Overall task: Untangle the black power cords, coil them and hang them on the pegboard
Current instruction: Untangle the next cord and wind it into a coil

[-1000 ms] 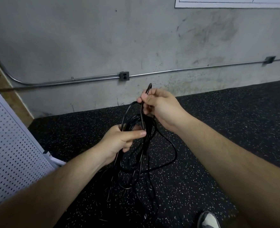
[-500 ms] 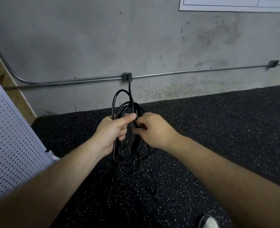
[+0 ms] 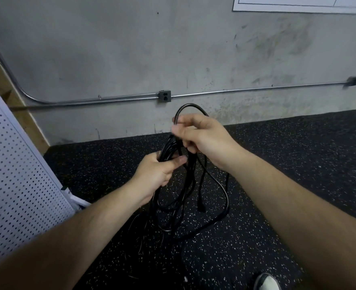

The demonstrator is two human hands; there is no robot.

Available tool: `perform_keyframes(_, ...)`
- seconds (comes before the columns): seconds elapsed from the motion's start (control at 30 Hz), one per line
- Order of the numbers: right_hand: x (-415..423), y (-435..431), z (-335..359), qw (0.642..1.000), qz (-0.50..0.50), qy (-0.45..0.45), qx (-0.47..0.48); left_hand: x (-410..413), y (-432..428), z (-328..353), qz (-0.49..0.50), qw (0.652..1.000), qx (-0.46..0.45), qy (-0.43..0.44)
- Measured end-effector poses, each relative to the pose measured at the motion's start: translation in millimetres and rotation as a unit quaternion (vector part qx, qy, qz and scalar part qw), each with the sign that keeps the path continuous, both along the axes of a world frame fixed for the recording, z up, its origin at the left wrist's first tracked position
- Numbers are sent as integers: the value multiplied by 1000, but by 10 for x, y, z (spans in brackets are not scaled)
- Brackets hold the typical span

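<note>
Where both hands meet in front of the body, gripping a tangle of black cords (image 3: 169,148) above the floor (image 3: 298,164). Lower down, left hand (image 3: 154,174), fingers curled round several strands bunched together, thumb laid across the front of them. Higher and just beside it, right hand (image 3: 200,137), fingers clenched on strands of the same bundle, thumb and forefinger pinching one strand near the top; fingertips blurred. Arching over the knuckles of that hand, a single loop (image 3: 190,105) of cord.

Below both hands, hanging in loose, crossing loops, not coiled. Against the dark speckled rubber, hard to tell which strands touch the ground and which hang free. Dangling among the loops, one plug end (image 3: 200,207).

Off to the left, standing at a slant, a white pegboard (image 3: 15,174), well apart from the bundle. Behind its upper edge, a strip of bare wood (image 3: 9,97).

Straight ahead, a scuffed grey wall (image 3: 131,49), with a metal pipe (image 3: 256,90) running along it through an outlet box (image 3: 165,96). At the top right, the lower edge of a white sheet (image 3: 298,5). At the bottom right, the toe of a shoe (image 3: 267,282).
</note>
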State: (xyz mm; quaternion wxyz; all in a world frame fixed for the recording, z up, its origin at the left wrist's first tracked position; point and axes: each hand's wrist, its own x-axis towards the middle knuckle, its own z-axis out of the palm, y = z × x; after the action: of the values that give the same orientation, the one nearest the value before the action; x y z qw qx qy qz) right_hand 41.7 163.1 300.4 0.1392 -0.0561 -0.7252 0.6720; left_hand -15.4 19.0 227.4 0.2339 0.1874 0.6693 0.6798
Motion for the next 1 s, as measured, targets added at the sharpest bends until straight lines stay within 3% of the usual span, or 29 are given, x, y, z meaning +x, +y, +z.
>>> perform_keyframes(0.13,14,-98,-40,972,-50,26,229,-18,-2,12,23,999,-8,30)
perform_keyframes(0.2,19,-155,-22,960,-71,18,270,-23,12,-13,22,999,-15,31)
perform_keyframes(0.33,66,-142,128,995,-55,41,78,3,36,-133,3,999,-45,11)
perform_keyframes(0.5,77,-44,109,997,-53,40,-34,18,28,-72,-33,999,4,-25)
perform_keyframes(0.6,59,-60,142,969,-29,47,-240,41,90,-31,-29,999,16,-32)
perform_keyframes(0.67,27,-114,168,943,-22,59,-326,68,120,-12,-27,998,26,-45)
perform_keyframes(1.0,-4,-160,142,917,-1,69,-393,116,128,64,-40,996,45,-68)
